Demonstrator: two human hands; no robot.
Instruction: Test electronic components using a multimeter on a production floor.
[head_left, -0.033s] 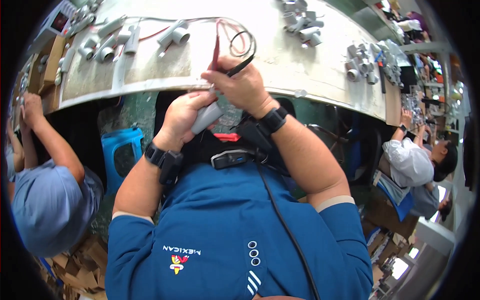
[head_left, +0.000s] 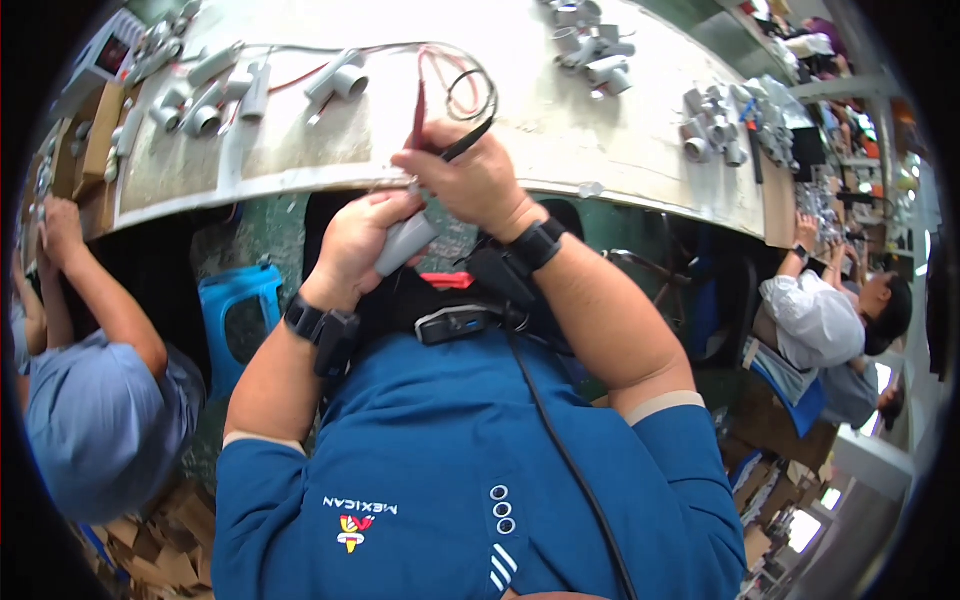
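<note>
My left hand [head_left: 358, 242] is closed round a grey cylindrical part [head_left: 408, 246], held in front of the table's near edge. Pinched in my right hand [head_left: 478, 180] are two test probes, a red probe [head_left: 418, 118] and a black probe [head_left: 470, 139]. Their lower ends point at the top of the grey part, where small metal pieces show. The fingers partly hide the tips, so I cannot tell exactly what they touch. Red and black leads [head_left: 462, 66] loop from the probes over the white table [head_left: 420, 165].
Grey cylindrical parts [head_left: 205, 115] lie at the table's left, with more piles [head_left: 595, 60] at the back and right [head_left: 712, 130]. A box-shaped device [head_left: 108, 45] stands far left beside a cardboard box [head_left: 100, 140]. A blue stool [head_left: 240, 310] and co-workers [head_left: 105, 410] flank me.
The whole view has shifted slightly to the left. Both hands keep the same hold, and the probes stay at the grey part's upper end.
</note>
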